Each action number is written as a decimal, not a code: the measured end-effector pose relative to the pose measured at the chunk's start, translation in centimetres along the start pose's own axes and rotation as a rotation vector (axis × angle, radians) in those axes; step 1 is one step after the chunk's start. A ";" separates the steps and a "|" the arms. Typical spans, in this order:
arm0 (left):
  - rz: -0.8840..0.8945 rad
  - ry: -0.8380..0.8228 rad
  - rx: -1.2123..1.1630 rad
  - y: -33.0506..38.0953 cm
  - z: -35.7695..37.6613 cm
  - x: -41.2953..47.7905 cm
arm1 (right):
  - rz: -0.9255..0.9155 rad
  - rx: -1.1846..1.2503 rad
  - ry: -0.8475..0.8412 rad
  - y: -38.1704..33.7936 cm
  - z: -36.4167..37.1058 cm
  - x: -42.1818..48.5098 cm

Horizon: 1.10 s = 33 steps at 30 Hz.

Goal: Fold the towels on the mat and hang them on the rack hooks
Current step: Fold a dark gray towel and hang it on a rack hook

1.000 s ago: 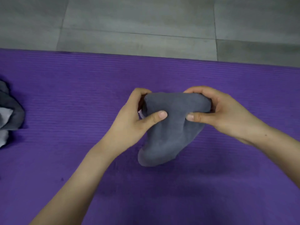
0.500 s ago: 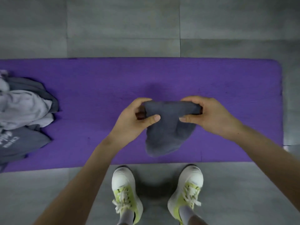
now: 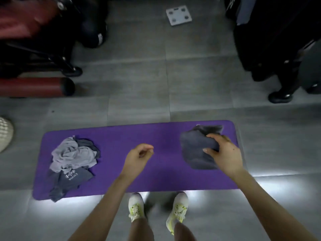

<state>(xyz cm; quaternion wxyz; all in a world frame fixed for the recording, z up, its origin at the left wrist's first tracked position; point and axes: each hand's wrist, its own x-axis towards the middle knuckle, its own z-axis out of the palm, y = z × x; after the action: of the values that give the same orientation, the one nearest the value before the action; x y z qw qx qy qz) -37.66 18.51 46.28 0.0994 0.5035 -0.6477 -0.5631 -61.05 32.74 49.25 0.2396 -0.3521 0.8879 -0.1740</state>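
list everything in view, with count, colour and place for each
mat: 1, purple, on the floor by the feet
dark grey towel: 1, over the mat's right end, gripped
cloth pile: count unclear, light and dark grey, mat's left end
floor: grey tiles
scale: 1, white, far floor
roller: 1, red, floor at left
boot: 1, black, floor at right
pale shoe: 1, left edge
left shoe: 1, white and yellow-green, near the mat's edge
right shoe: 1, same colours, beside it
left hand: 1, loosely curled, empty, above mid mat
right hand: 1, grips the towel
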 end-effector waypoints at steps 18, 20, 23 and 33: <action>0.026 0.153 -0.053 20.3 -5.5 18.2 | -0.157 -0.051 0.047 -4.1 -18.8 19.6; 0.052 0.165 -0.037 23.4 -6.3 24.6 | -0.182 -0.089 0.029 -5.6 -20.6 25.4; 0.056 0.127 -0.056 29.2 -7.4 35.1 | -0.201 -0.133 0.057 -8.0 -23.7 34.5; 0.221 -0.044 0.012 50.4 -5.5 60.9 | -0.078 -0.093 0.178 -12.1 -34.6 57.9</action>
<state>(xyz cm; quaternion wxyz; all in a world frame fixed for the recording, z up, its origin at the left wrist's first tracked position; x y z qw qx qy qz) -89.85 -38.57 63.28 0.1437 0.4168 -0.7047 -0.5559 -110.35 -11.79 65.98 0.1364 -0.3803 0.8983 -0.1725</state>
